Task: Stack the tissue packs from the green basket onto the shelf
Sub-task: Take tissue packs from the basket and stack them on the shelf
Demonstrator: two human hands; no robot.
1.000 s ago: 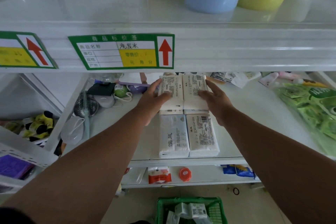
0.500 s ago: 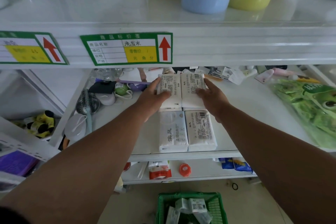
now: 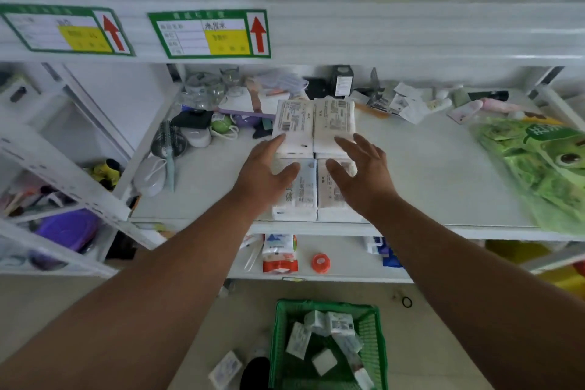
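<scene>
Head view, nearest zone: a green basket [image 3: 329, 307] stands on the floor at bottom centre and holds several loose tissue packs [image 3: 340, 323]. One more pack [image 3: 225, 369] lies on the floor just left of the basket.

Middle zone: both forearms extend forward over the front edge of the white shelf [image 3: 427, 174]. The left hand [image 3: 264, 172] and the right hand [image 3: 364, 172] are spread, fingers straight, and hold nothing. They hover side by side, apart from each other, above two front packs [image 3: 300, 196] that lie flat next to one another at the shelf's front edge. Whether the fingertips touch any pack cannot be told.

Far zone: two upper packs [image 3: 315, 123] sit side by side, barcode faces up, on top of further packs directly behind the front pair. A large green bag [image 3: 538, 168] lies on the shelf to the right. A hairbrush [image 3: 169, 146] and small mixed items lie to the left. Two green price labels [image 3: 209, 33] are fixed to the edge of the shelf above.
</scene>
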